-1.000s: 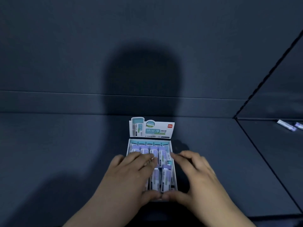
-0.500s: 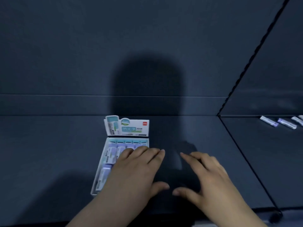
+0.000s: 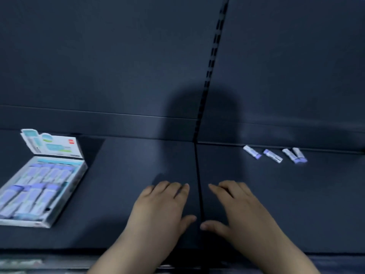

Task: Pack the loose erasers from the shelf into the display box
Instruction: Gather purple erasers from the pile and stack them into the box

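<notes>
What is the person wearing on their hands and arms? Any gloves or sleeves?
Nothing at all. The left hand and the right hand are bare, with no gloves, rings or watch, and no sleeves show before the picture ends at the bottom.

A slotted upright [image 3: 212, 56] splits the dark back panel [image 3: 98, 56] (a shadow [image 3: 177, 115] falls across both).

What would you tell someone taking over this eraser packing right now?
Left hand: open, empty, over the shelf, left of the panel seam.
Right hand: open, empty, just right of the seam.
Display box: far left on the shelf, header card up.
Done: two rows of erasers sit in the box.
Left: four loose erasers lie at the back right of the shelf; move them into the box.
</notes>
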Action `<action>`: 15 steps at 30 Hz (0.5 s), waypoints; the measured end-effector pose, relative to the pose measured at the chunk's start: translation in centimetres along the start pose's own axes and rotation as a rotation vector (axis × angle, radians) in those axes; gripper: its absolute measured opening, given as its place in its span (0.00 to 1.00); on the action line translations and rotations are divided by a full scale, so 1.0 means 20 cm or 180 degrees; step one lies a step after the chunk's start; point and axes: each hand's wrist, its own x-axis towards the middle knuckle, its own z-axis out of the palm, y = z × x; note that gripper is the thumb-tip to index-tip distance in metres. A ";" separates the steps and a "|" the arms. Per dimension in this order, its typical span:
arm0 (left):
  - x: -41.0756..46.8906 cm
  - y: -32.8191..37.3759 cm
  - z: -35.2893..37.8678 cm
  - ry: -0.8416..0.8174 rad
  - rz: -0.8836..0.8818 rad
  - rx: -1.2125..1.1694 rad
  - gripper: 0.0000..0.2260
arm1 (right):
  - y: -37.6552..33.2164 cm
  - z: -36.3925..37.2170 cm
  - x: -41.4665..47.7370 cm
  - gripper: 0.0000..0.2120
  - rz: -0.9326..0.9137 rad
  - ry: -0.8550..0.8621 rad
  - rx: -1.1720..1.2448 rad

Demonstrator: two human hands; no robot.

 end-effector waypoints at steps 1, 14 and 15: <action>0.01 0.06 0.00 0.0109 -0.0101 -0.0068 0.32 | 0.05 0.00 -0.02 0.40 -0.0088 0.0045 0.0011; 0.10 0.19 -0.01 0.0058 -0.0087 -0.0251 0.31 | 0.26 -0.08 -0.05 0.41 -0.0191 0.0078 0.0201; 0.12 0.18 0.00 0.0275 0.0052 -0.0308 0.30 | 0.27 -0.09 -0.05 0.40 -0.0126 0.0064 0.0220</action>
